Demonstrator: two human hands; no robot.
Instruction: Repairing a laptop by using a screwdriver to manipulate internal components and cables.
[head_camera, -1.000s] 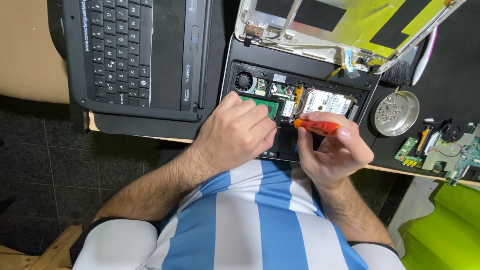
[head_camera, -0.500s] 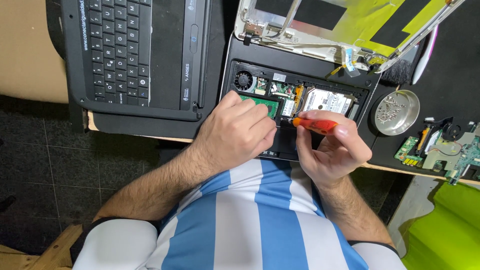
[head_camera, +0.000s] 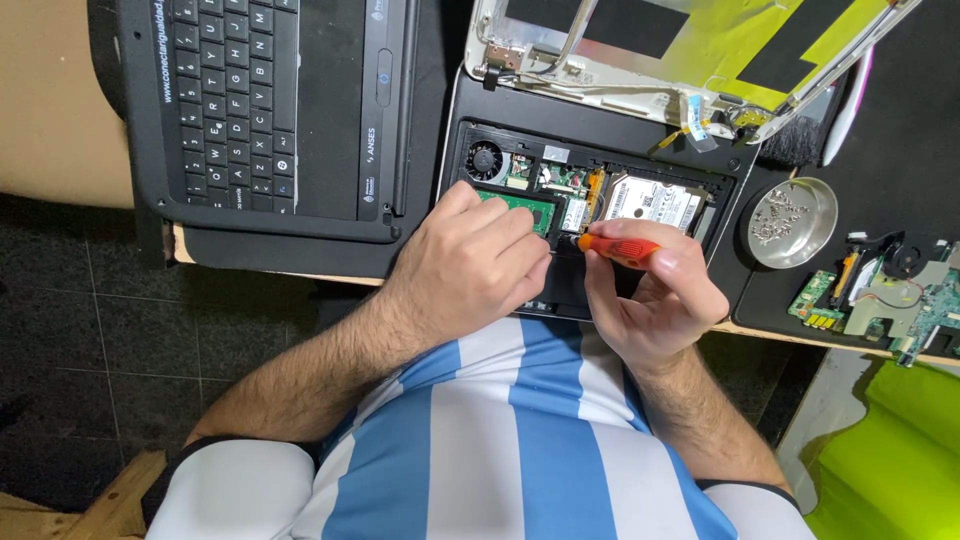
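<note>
An opened black laptop base (head_camera: 500, 120) lies on the table edge, its fan, green memory board (head_camera: 530, 208) and silver hard drive (head_camera: 655, 200) exposed. My left hand (head_camera: 470, 265) rests curled on the base's near edge, fingers beside the memory board. My right hand (head_camera: 655, 300) grips a red-orange screwdriver (head_camera: 615, 247), held level with its tip pointing left into the base, just below the drive.
A black keyboard panel (head_camera: 260, 110) lies to the left. A detached screen lid (head_camera: 690, 50) with yellow-green tape sits behind the base. A round metal dish (head_camera: 792, 222) holds several screws at right, next to a green circuit board (head_camera: 885, 295). Dark tiled floor lies below left.
</note>
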